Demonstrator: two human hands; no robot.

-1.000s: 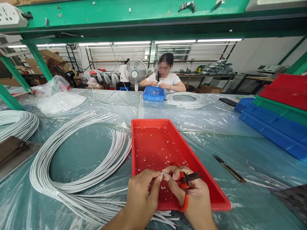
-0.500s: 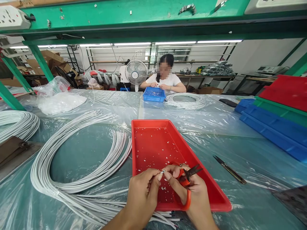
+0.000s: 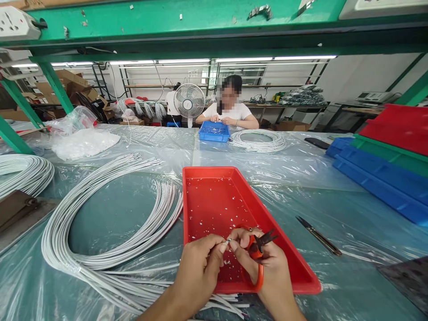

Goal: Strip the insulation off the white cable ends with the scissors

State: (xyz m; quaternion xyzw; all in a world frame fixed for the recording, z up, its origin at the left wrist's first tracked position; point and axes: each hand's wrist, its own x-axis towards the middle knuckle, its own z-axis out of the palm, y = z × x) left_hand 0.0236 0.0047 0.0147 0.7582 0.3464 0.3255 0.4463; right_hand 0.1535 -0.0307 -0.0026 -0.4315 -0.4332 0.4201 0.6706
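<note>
Over the near part of the red tray, my left hand is closed, thumb and forefinger pinching a thin white cable end. My right hand is wrapped around scissors with orange handles, their dark blades pointing right and slightly apart. Its thumb and forefinger meet at the same cable tip, close to my left fingertips. White scraps are scattered over the tray's floor. A large coil of white cables lies to the left, its loose ends running under my left forearm. The rest of the pinched cable is hidden by my hand.
Tweezers lie right of the tray. Stacked blue, green and red trays stand at far right. Across the table a person works over a blue tray, beside another cable coil. A plastic bag sits at back left.
Both hands stay at nearly the same place over the tray. The right hand and scissors have shifted very slightly, and a little more of the cable tip shows between the fingertips.
</note>
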